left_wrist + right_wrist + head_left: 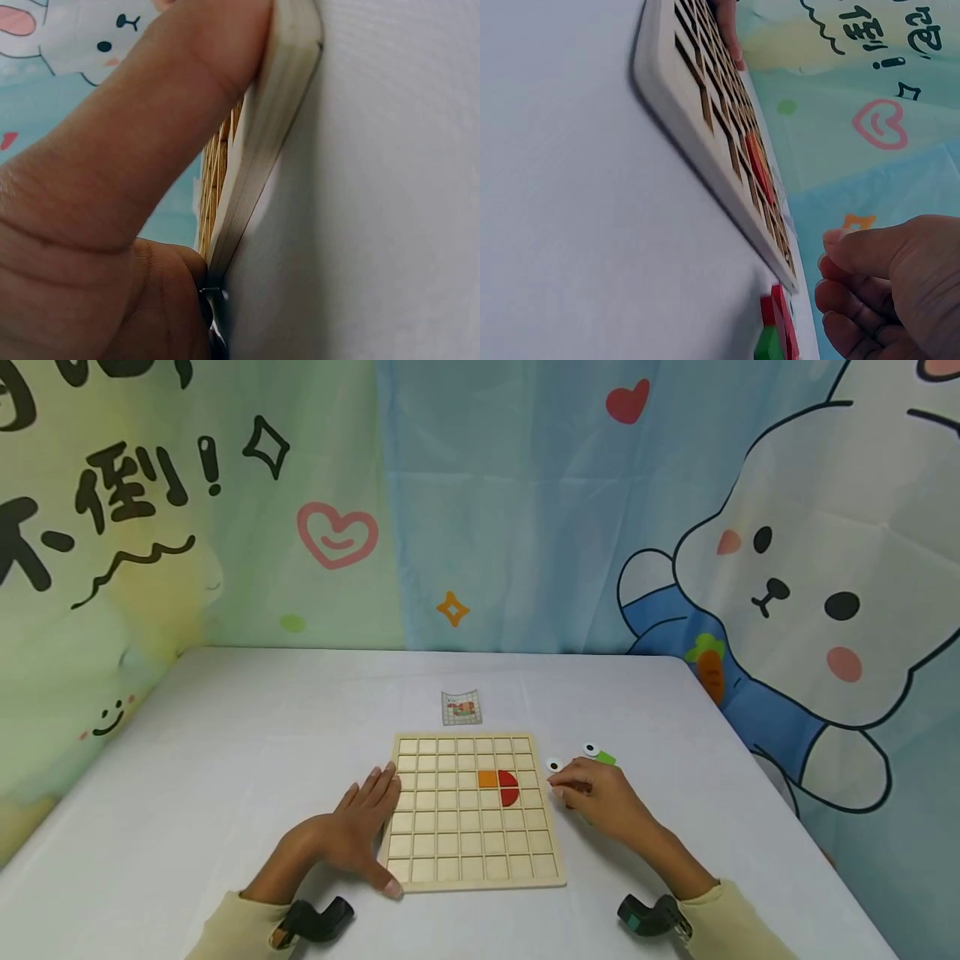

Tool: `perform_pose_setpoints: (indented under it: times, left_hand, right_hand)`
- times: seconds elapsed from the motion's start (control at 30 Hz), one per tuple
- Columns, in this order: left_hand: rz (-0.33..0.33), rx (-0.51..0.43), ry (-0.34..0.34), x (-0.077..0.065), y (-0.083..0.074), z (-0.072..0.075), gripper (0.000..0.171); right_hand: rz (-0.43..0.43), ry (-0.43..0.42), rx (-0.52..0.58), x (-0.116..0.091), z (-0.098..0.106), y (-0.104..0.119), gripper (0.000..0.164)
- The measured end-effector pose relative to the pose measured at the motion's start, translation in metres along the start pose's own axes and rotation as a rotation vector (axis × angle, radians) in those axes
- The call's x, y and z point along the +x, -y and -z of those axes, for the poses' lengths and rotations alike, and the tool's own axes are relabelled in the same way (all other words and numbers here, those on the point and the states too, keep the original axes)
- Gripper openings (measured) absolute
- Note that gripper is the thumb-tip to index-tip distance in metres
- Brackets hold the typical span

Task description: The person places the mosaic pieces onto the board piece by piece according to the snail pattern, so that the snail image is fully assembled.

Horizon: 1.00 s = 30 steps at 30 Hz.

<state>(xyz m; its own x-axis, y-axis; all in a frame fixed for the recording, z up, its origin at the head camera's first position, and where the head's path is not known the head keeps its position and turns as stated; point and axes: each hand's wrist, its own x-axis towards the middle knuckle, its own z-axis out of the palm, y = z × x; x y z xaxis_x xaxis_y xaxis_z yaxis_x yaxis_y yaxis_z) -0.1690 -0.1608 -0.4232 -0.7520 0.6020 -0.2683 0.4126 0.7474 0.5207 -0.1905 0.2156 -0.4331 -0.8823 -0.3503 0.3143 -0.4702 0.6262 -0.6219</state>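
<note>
Head view: The wooden grid board [471, 820] lay flat on the white table [247, 777]. An orange square [487, 779] occupied one cell of the upper right region. A red piece [507, 778] sat in the adjoining cell to its right, and a second red piece [509, 797] sat directly below that one. The left hand [352, 831] steadied the board, its fingers extended along the left edge and its thumb spread to the near left corner. The right hand [603, 797] was positioned just beside the right edge, fingers curled and thumb near the index finger. Beyond it were two eye pieces, one near the board [553, 766] and one farther right [592, 749], the latter beside a green piece [606, 758]. A small picture card [461, 708] lay beyond the far edge.

Left wrist view: The thumb extended to the board's side wall. No piece was visible in this hand.

Right wrist view: The fingers were curled beneath the thumb; whether they held a small piece could not be determined. Loose red parts [782, 319] and a green part [767, 343] lay near the board's edge.

Judgement: Piece handling appeared to be in hand, with the grid only partly filled. The next move called for a secure fingertip pinch, square alignment over a cell and continued bracing.
</note>
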Motion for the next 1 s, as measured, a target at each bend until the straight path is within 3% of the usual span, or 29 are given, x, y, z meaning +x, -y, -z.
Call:
perform_pose_setpoints:
  times: [0.27, 0.53, 1.0]
  left_hand:
    - [0.005, 0.004, 0.000, 0.000, 0.000, 0.001, 0.139]
    - [0.008, -0.009, -0.003, 0.000, 0.000, 0.000, 0.139]
    - [0.005, -0.005, -0.008, 0.000, 0.000, -0.001, 0.138]
  right_hand:
    - [-0.056, -0.015, -0.054, -0.014, 0.016, -0.007, 0.018]
    - [-0.196, -0.019, -0.121, -0.023, 0.029, -0.018, 0.020]
    - [-0.379, -0.040, -0.213, -0.027, 0.026, -0.029, 0.026]
